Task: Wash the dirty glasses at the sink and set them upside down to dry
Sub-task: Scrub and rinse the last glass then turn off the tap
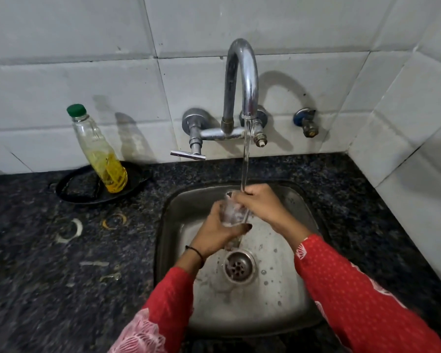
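At the far left, a clear plastic bottle with a green cap and yellow liquid in its lower part (101, 154) stands tilted on a shallow black oval tray (69, 189), which rests on the dark speckled stone countertop (61, 276) against the white tiled wall (87, 72). A dark scrubbing pad (83, 186) lies in the tray beside the bottle. Pale ring-shaped marks (69, 230) show on the countertop between the tray and the basin. The rectangular stainless steel sink (285, 301) is set into the countertop, with a round metal drain strainer (239, 266) near its centre and water droplets on its floor. Above it, a chrome wall-mounted tap with a curved gooseneck spout (242, 80) releases a steady stream of water (245, 161). The left hand (218, 233), wearing a thin black wrist band (196, 252), is wrapped around the lower body of a clear drinking glass (233, 212) and grasps it from below. The glass is held above the sink basin, directly under the stream, tilted with its open end toward the tap. The right hand (262, 205) is closed over the upper part of the glass, with its fingers at the rim; whether they reach inside cannot be determined. Both forearms wear red patterned sleeves (354, 296). To the right of the tap, a small blue-collared brass valve (306, 123) projects from the wall.
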